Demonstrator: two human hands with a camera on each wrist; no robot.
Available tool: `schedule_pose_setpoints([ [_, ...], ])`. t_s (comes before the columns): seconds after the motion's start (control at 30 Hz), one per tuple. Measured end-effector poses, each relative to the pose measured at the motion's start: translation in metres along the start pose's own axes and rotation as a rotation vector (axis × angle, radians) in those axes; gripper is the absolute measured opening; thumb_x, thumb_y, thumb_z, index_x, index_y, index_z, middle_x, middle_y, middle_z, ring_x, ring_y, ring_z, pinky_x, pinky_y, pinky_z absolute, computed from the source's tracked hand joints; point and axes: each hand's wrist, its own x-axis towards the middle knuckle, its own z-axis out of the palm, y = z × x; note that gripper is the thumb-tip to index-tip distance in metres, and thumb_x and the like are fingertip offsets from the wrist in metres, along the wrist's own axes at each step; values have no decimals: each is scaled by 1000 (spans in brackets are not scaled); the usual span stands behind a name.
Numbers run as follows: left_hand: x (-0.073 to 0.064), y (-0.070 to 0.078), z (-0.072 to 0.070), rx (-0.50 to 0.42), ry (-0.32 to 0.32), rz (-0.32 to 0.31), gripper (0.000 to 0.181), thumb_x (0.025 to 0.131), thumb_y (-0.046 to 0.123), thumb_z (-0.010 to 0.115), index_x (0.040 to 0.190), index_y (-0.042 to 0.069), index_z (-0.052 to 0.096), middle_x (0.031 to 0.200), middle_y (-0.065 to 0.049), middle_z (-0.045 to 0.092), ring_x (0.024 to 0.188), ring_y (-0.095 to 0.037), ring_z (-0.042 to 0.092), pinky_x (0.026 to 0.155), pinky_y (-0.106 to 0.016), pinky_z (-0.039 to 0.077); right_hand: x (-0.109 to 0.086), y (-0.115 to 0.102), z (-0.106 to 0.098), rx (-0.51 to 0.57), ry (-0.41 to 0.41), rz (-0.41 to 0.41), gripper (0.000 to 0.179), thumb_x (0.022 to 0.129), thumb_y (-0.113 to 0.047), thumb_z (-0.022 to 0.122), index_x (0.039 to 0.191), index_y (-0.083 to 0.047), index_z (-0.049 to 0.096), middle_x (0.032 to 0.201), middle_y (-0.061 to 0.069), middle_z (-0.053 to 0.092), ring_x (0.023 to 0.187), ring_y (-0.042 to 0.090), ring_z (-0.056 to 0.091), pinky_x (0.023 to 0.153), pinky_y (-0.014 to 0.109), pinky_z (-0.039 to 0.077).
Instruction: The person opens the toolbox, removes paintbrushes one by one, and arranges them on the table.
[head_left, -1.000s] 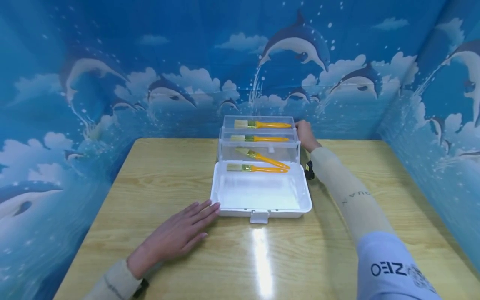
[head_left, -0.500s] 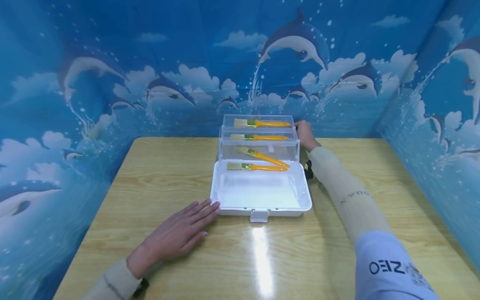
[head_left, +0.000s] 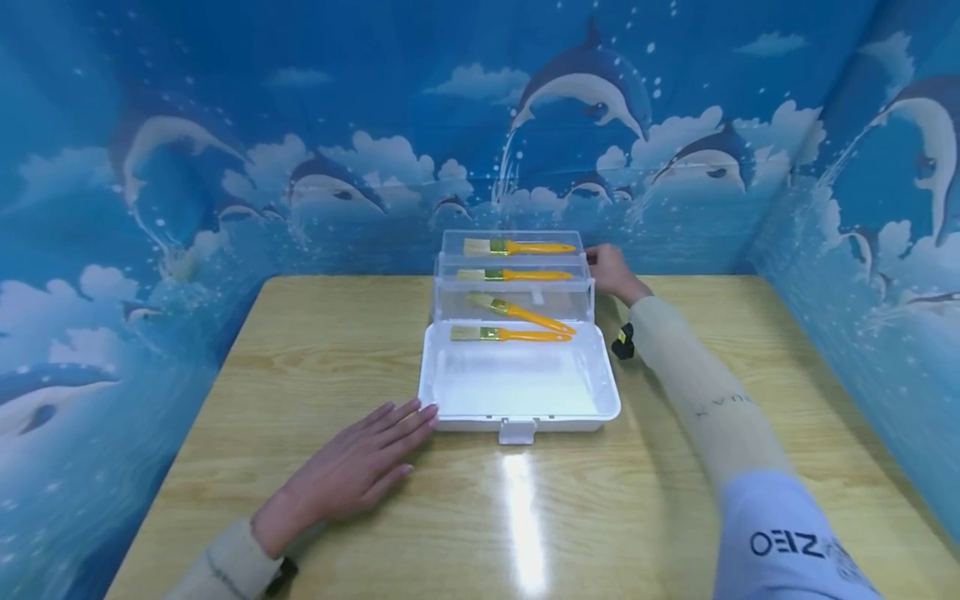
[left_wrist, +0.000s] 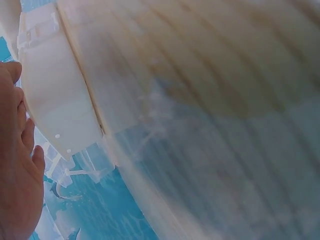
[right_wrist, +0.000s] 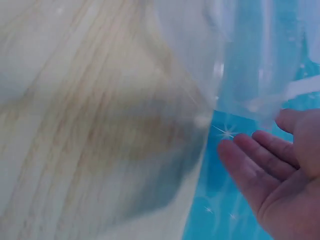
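Note:
A white toolbox (head_left: 517,379) stands open on the table, its clear trays (head_left: 517,302) fanned up and back like steps. Several paintbrushes (head_left: 528,336) with orange handles and pale bristles lie in it, one at the back of the base and the rest in the tiers above. My left hand (head_left: 352,462) lies flat with straight fingers, its fingertips at the box's front left corner. Behind the right end of the uppermost tier is my right hand (head_left: 613,271). In the right wrist view its fingers (right_wrist: 250,175) are extended and apart from the thumb, which is right at the clear plastic edge.
The box's front latch (head_left: 517,432) hangs down toward me. A wood-grain table (head_left: 337,350) carries the box, and a blue dolphin-print cloth (head_left: 360,125) rises behind its back edge and along both sides.
My right hand has shifted slightly at the back of the box and its wrist has swung a little to the right. The left hand, box and paintbrushes stay put.

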Motion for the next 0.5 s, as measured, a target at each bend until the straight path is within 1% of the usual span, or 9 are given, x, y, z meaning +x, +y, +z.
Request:
schedule_pose_setpoints([
  [0.13, -1, 0, 1, 16, 19, 5, 65, 105, 34, 53, 162, 15, 26, 170, 4, 17, 156, -20, 21, 130, -31, 0, -9, -3, -8, -41, -19, 23, 46, 107, -19, 44, 139, 13, 52, 138, 33, 56, 126, 46, 55, 103, 57, 52],
  [0.23, -1, 0, 1, 21, 15, 3, 66, 106, 34, 52, 163, 16, 24, 171, 5, 16, 156, -19, 20, 130, -31, -1, -17, -6, -14, -33, -4, 25, 45, 107, -20, 45, 141, 10, 51, 140, 31, 54, 127, 45, 54, 104, 58, 51],
  [0.4, -1, 0, 1, 23, 4, 2, 66, 106, 35, 50, 163, 17, 22, 171, 5, 15, 156, -19, 19, 130, -31, 0, -36, -12, -23, -8, 30, -12, 44, 106, -18, 49, 141, 8, 52, 140, 30, 55, 123, 45, 57, 104, 58, 51],
  [0.5, -1, 1, 1, 26, 3, 1, 66, 107, 35, 50, 163, 17, 21, 171, 5, 15, 157, -19, 18, 130, -32, 0, -49, -17, -27, -5, 29, -40, 45, 106, -17, 50, 144, 7, 49, 142, 29, 53, 125, 45, 56, 104, 58, 51],
])
